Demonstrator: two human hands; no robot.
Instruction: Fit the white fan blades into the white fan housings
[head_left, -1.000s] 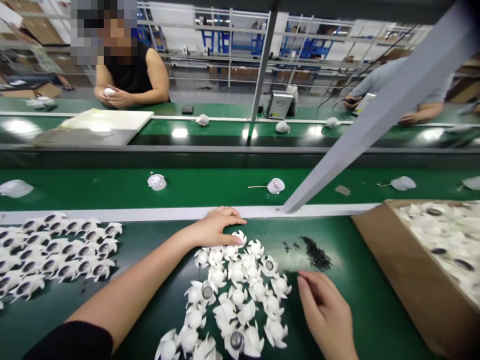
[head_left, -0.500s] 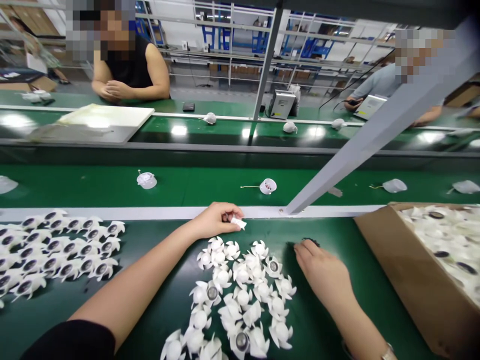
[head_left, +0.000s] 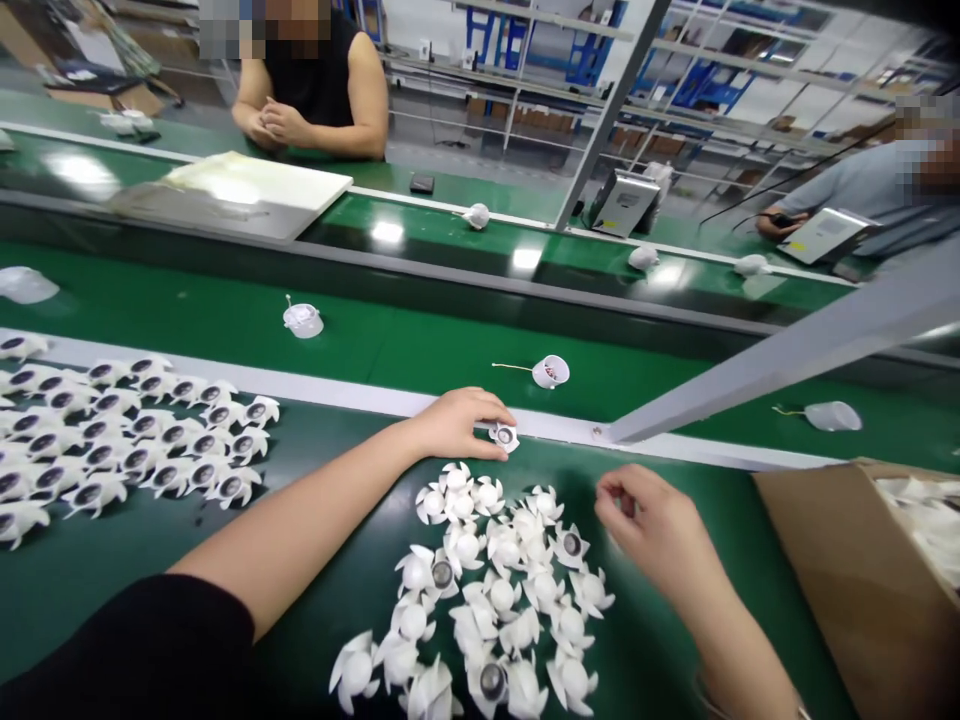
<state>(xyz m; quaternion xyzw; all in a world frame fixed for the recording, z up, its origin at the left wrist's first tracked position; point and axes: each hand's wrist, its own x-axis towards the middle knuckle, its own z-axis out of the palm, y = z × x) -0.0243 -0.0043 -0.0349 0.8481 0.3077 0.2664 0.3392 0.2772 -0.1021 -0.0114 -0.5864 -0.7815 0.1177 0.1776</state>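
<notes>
Left hand (head_left: 459, 423): pinches 1 white plastic finned rotor (head_left: 505, 437); slack grip could drop it.
Right hand (head_left: 654, 512): curled, can't tell if holding; bump could scatter white finned-rotor pile (head_left: 502, 596).

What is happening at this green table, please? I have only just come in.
The person's left hand grips a white fan wheel, its ringed side toward the camera. The right hand is beside the loose wheels, fingers curled; I cannot tell whether it holds anything. More wheels lie in rows on the left, and a cardboard box is on the right.
</notes>
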